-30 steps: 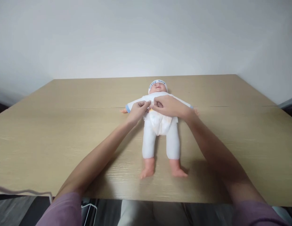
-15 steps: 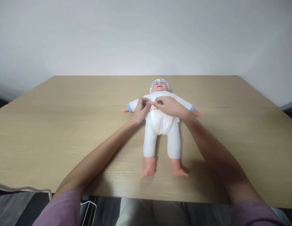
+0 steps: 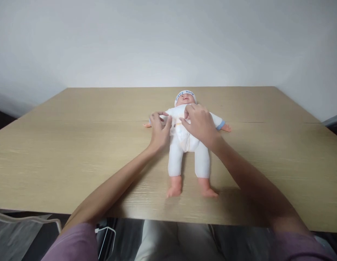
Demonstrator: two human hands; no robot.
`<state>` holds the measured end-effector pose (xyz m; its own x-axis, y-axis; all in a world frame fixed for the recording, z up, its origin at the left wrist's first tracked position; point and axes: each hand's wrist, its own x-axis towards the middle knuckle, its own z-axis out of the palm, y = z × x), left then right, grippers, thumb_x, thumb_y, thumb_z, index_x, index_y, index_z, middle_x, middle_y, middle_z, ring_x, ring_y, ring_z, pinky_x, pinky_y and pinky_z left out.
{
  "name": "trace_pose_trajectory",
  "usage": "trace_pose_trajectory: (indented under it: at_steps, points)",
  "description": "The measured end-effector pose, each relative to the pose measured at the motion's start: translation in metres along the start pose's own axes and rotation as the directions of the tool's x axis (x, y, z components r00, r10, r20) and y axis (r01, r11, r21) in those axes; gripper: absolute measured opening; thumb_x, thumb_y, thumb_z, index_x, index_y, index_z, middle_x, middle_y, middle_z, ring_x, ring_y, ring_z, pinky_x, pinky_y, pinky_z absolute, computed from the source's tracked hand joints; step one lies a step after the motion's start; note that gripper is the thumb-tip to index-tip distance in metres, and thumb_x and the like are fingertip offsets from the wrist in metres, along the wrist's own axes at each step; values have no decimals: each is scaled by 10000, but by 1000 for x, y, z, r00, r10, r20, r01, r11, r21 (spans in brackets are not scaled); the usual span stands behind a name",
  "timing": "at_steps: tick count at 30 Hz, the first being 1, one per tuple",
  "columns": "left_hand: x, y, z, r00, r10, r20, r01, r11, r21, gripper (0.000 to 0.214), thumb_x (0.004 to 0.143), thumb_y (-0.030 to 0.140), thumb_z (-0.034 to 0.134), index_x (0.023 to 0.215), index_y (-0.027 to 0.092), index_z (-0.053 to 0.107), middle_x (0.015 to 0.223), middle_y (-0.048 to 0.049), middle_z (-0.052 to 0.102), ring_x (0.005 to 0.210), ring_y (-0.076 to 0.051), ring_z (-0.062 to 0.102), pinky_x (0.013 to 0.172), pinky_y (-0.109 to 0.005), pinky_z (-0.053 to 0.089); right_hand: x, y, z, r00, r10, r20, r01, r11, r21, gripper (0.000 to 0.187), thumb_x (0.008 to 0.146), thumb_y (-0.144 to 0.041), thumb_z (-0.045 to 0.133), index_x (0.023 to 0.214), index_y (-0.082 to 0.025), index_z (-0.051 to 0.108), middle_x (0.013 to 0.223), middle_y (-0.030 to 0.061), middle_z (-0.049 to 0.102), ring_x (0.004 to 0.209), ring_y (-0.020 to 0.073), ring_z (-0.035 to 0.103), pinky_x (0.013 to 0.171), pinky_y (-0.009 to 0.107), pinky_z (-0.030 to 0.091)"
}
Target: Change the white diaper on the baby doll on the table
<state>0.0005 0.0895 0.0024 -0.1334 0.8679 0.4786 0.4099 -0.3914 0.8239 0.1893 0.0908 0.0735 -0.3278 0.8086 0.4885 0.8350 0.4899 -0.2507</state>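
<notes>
A baby doll [image 3: 175, 159] in a white outfit with blue cuffs lies on its back, feet toward me, with a white diaper [image 3: 187, 140] around its hips. My left hand [image 3: 159, 132] is at the diaper's waist on the left side, thumb and fingers apart. Over the doll's belly, my right hand [image 3: 200, 122] has its fingers bent and its thumb apart from them near the diaper's top edge. Neither hand visibly grips anything, though the hands cover parts of the waistband.
The doll rests on a wide wooden table [image 3: 76, 156] that has a seam across it. A pale wall [image 3: 168, 43] stands behind. White cables [image 3: 27, 218] hang below the front edge at the left.
My hands have moved apart from where their fingertips nearly met at the diaper's waist. The right hand has risen slightly, and its thumb and fingers have spread. The view has shifted a little.
</notes>
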Motion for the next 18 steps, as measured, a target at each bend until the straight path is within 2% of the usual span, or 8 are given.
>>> trace_pose_trajectory:
  at_steps: [2,5,7,10,11,14,16,18]
  points:
    - [-24,25,-15,992,127,15,-127,992,9,205,1139,455,594,1200,259,586,1284,-96,576,1090,-224,590,884,-373,527,-24,-8,-10,998,-54,-36,58,991,121,173,1057,-340,670,955,-234,579,974,75,705,930,264,646,824,377,433]
    - [-60,56,-36,924,317,212,-321,947,-17,148,1155,384,560,1160,244,608,1153,-76,662,1052,-229,605,912,-395,506,-74,-15,-23,983,-175,47,153,942,299,178,1092,-337,607,947,-243,567,882,22,666,804,207,619,755,346,426]
    - [-77,65,-44,818,357,451,-405,914,12,167,1157,366,547,1120,229,635,1065,-62,715,985,-228,617,911,-406,489,-106,-13,-26,966,-218,140,160,926,342,170,1072,-291,615,919,-248,552,867,12,667,762,192,606,723,336,411]
    - [-86,60,-45,646,259,718,-475,873,113,328,1170,396,498,952,214,662,904,-65,734,899,-243,607,873,-415,476,-137,-3,-25,972,-99,213,28,949,314,158,1043,-268,658,912,-249,571,884,17,701,784,199,641,743,332,429]
    - [-85,56,-43,645,213,734,-459,876,149,362,1167,410,497,910,214,660,870,-70,728,895,-252,611,855,-412,477,-141,0,-24,976,-33,216,-32,956,290,145,1044,-266,666,926,-247,584,891,18,712,795,203,657,750,331,434]
    - [-78,45,-38,731,62,680,-245,953,176,315,1143,439,537,943,225,653,820,-53,731,847,-236,659,798,-380,492,-139,7,-19,970,117,212,-165,960,226,114,1045,-268,703,990,-243,606,851,-1,718,764,203,676,723,326,419]
    - [-72,42,-35,751,-39,659,-83,985,153,245,1121,470,587,1067,235,627,806,-20,750,758,-204,681,752,-353,493,-133,8,-15,966,142,215,-181,968,173,160,1041,-281,734,973,-241,594,822,-9,709,736,202,666,695,328,389]
    - [-69,43,-33,758,-95,645,-37,981,188,281,1095,515,632,1137,241,592,787,-1,748,688,-193,664,697,-338,460,-128,7,-9,969,136,206,-161,981,109,228,1040,-301,753,919,-241,569,822,-1,703,725,206,649,678,336,360]
